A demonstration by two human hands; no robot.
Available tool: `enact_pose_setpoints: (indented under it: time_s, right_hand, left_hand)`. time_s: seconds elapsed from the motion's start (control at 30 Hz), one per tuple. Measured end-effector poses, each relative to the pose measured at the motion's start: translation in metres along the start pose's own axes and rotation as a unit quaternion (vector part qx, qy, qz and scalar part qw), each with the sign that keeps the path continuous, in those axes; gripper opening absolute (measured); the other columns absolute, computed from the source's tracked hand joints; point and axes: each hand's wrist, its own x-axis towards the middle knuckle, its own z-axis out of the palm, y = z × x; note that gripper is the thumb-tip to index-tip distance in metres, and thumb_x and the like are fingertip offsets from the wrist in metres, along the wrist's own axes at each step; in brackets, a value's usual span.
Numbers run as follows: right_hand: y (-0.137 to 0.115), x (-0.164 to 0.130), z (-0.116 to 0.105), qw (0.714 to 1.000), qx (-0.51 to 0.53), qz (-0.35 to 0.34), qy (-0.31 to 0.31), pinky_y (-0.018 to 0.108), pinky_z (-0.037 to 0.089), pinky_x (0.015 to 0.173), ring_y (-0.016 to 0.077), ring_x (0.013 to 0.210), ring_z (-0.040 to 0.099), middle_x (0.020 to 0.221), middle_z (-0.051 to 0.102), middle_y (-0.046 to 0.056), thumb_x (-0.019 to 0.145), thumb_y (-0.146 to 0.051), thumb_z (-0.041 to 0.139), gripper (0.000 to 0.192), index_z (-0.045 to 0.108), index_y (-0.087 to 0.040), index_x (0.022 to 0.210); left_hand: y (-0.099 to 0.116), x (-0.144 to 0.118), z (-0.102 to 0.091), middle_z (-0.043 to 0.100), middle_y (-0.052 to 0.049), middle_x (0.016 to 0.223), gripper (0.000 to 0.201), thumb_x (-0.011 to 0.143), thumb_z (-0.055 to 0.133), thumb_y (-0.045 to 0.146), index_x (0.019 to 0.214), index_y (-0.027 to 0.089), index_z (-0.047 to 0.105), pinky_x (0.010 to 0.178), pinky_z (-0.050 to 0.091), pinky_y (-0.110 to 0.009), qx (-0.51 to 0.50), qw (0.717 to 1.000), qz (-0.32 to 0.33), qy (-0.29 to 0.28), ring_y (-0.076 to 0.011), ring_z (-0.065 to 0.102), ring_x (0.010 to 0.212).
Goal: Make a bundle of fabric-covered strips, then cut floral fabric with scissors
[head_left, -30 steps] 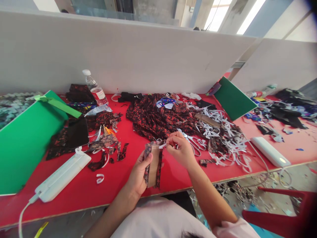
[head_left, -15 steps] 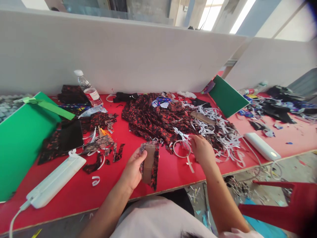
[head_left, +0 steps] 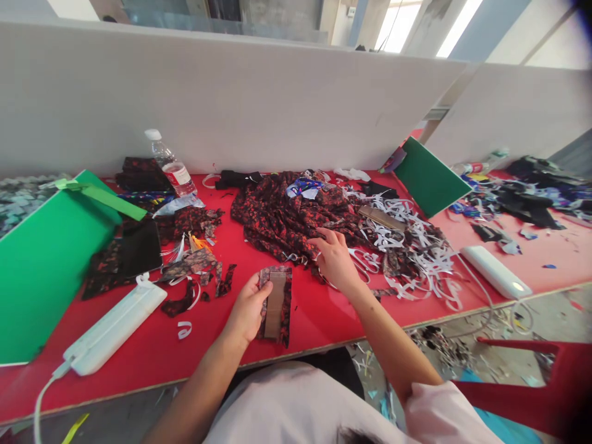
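Observation:
My left hand (head_left: 247, 308) holds a small brown card wrapped in red-and-black floral cloth (head_left: 276, 303), lying near the front edge of the red table (head_left: 319, 317). My right hand (head_left: 335, 259) rests palm down at the near edge of a heap of the same floral cloth (head_left: 287, 219), its fingers reaching onto the cloth. A thin ring of tape shows partly under this hand; whether the fingers grip anything is hidden. Scissors with white handles (head_left: 367, 259) lie just right of that hand.
A tangle of white paper strips (head_left: 416, 246) lies to the right. Green boards (head_left: 46, 259) (head_left: 428, 176) stand at both sides. Two white oblong devices (head_left: 115, 327) (head_left: 493, 271) lie near the front edge. A water bottle (head_left: 169, 163) stands at the back left, a red chair (head_left: 546, 382) at the lower right.
My right hand left the wrapped card, went out to the right by the tape ring, then came back left onto the cloth heap. My left hand lowered the card toward the table.

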Motion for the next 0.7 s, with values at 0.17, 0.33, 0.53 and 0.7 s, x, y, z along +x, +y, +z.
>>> enact_pose_setpoints:
  time_s: [0.17, 0.33, 0.53, 0.7]
  right_hand:
    - [0.008, 0.004, 0.005, 0.999, 0.006, 0.008, -0.054, 0.035, 0.03, 0.084, 0.0197, 0.089, 0.048, 0.078, 0.065, 0.003, 0.08, -0.012, 0.047, 0.022, 0.066, -0.022, 0.078]
    - [0.006, 0.004, 0.003, 1.0, -0.007, 0.0, -0.004, 0.043, 0.025, 0.095, 0.026, 0.116, 0.04, 0.121, 0.058, 0.006, 0.087, -0.03, 0.049, 0.023, 0.067, -0.025, 0.101]
    - [-0.014, 0.009, 0.017, 0.948, 0.241, 0.036, -0.205, 0.024, 0.044, 0.069, 0.0146, 0.075, 0.06, 0.085, 0.068, 0.004, 0.084, -0.033, 0.052, 0.026, 0.068, -0.018, 0.098]
    - [-0.015, 0.015, 0.041, 0.799, 0.422, 0.157, -0.398, 0.019, 0.044, 0.051, 0.0088, 0.054, 0.054, 0.063, 0.062, 0.0, 0.075, -0.047, 0.06, 0.036, 0.068, -0.013, 0.085]
  left_hand:
    - [-0.006, 0.005, -0.006, 0.067, -0.002, 0.08, 0.03, 0.069, 0.065, 0.024, 0.097, 0.018, 0.058, 0.061, 0.047, -0.024, 0.019, 1.0, -0.005, 0.012, -0.0138, 0.062, 0.067]
    - [-0.01, 0.008, -0.01, 0.067, -0.002, 0.084, 0.031, 0.067, 0.066, 0.023, 0.096, 0.019, 0.057, 0.069, 0.047, -0.025, 0.009, 1.0, 0.019, 0.014, -0.0148, 0.063, 0.074]
    - [-0.011, 0.006, -0.008, 0.067, -0.002, 0.085, 0.032, 0.067, 0.066, 0.023, 0.097, 0.019, 0.055, 0.071, 0.047, -0.027, 0.007, 1.0, 0.013, 0.01, -0.0157, 0.063, 0.075]
    - [-0.011, 0.004, -0.006, 0.067, -0.004, 0.092, 0.029, 0.069, 0.063, 0.023, 0.097, 0.018, 0.056, 0.075, 0.046, -0.029, 0.022, 1.0, 0.02, 0.007, -0.0169, 0.063, 0.08]
